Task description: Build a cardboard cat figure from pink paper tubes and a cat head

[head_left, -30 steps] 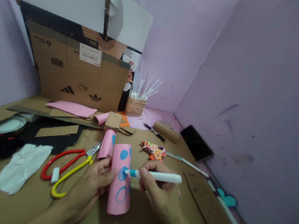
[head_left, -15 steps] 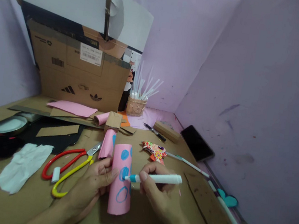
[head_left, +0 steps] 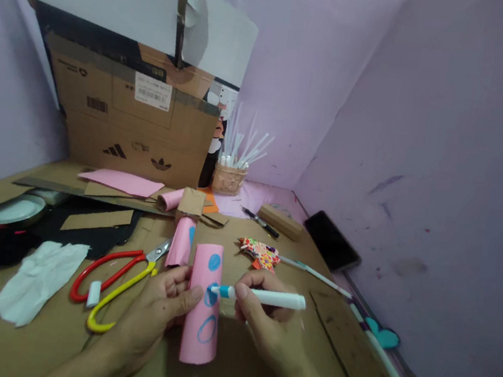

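A pink paper-covered tube [head_left: 192, 345] stands nearly upright, gripped along its left side by my left hand [head_left: 153, 309], the thumb across its front. Blue circles run down its face: the top one is filled in, the bottom one is only an outline. My right hand [head_left: 264, 312] pinches a white marker pen [head_left: 271, 298] with a blue collar, held level. Its tip touches the middle circle, which is partly coloured. Behind the tube lies another pink tube [head_left: 180, 244] with a blue spot. Scissors [head_left: 114, 281] with red and yellow handles rest left of my left hand, a white marker cap [head_left: 94, 294] on them.
A cardboard box [head_left: 138, 129] stands at the back left, beside a small basket [head_left: 229, 180] of white sticks. Crumpled white tissue [head_left: 39, 280] lies left. A phone [head_left: 332, 240], a hot glue gun [head_left: 261, 253] with patterned covering and a black pen [head_left: 260, 221] lie right.
The tube has turned slightly in my left hand, so its circles sit further right. The marker tip has shifted a little up and right, still on the middle circle.
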Demonstrator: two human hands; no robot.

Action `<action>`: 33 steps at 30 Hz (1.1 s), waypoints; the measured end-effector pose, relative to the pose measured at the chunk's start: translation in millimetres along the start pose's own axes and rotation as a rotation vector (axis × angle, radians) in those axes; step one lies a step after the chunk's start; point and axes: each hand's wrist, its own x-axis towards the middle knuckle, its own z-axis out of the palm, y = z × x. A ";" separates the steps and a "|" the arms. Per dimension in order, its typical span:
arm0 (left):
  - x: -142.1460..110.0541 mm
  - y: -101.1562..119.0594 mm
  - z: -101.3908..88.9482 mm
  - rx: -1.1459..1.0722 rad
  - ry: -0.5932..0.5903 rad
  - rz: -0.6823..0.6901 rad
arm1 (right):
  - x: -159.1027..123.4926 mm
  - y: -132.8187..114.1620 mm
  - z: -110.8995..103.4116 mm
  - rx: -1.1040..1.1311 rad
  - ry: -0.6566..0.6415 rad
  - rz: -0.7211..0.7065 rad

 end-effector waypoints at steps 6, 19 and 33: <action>0.6 0.7 0.6 0.018 0.031 0.005 | -0.2 2.5 -2.8 -0.149 -0.013 -0.037; -0.5 1.5 -0.7 0.031 0.032 0.009 | 2.1 2.4 -2.5 -0.052 -0.018 -0.015; 0.5 1.1 -0.5 0.013 0.050 0.020 | 2.1 5.8 -2.5 -0.128 -0.020 -0.034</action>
